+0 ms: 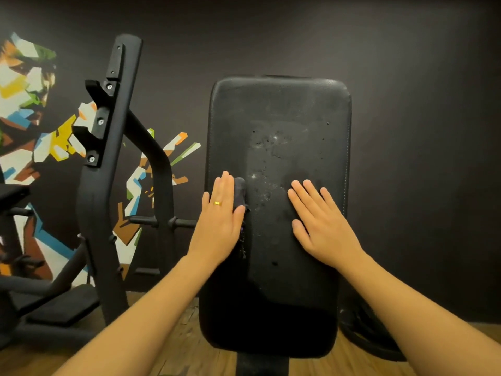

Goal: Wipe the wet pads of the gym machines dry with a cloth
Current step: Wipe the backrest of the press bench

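Both hands lie flat, released, with straight fingers on the black pad (pixel 279 109). The left hand (pixel 221 213), which wears a gold ring (pixel 217 203), presses a dark cloth (pixel 240 192) against the left part of the pad; the cloth shows beside the fingers and a frayed edge hangs below the palm. The right hand (pixel 320 221) rests directly on the pad, to the right of the middle, and holds nothing. The pad stands upright in the centre; small water drops and pale wet marks shine between and above the hands. To the left is a black machine frame (pixel 108 158), and behind it a colourful wall painting (pixel 24 85).
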A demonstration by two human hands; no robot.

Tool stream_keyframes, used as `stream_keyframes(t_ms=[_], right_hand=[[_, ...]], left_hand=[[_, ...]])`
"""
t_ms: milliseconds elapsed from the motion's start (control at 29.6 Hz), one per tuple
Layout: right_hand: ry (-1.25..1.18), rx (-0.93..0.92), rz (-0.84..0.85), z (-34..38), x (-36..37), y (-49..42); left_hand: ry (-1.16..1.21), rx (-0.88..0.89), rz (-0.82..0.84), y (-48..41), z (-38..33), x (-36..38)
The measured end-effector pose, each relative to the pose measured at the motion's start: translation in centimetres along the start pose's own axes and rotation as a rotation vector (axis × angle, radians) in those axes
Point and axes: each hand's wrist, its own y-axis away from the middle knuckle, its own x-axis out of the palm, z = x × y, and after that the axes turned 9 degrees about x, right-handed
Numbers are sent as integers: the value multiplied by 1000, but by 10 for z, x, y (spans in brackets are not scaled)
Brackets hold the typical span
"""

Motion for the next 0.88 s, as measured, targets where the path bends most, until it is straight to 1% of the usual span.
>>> stream_keyframes(t_ms=[101,237,338,473,608,744,811,845,879], right_hand=[[34,-22,-40,-2,2,2],[35,-17,-72,2,5,6],[35,-34,-82,1,6,8],[40,-41,-112,0,8,8],[32,-39,-134,-1,10,10],[22,-47,-158,0,11,10],[20,-47,-172,-1,12,10],[16,-51,-177,-2,13,10],[11,-55,-183,-2,13,10]], left_hand=[[-42,-18,0,36,-7,26],[-72,3,-6,90,-19,56],[-118,20,25,126,-25,79],[-61,-4,39,158,-40,94],[44,-72,-63,157,-56,103],[-19,-113,-166,150,-62,117],[-92,-69,-143,152,-75,127],[-134,4,-104,154,-84,135],[-170,112,-52,157,-92,144]])
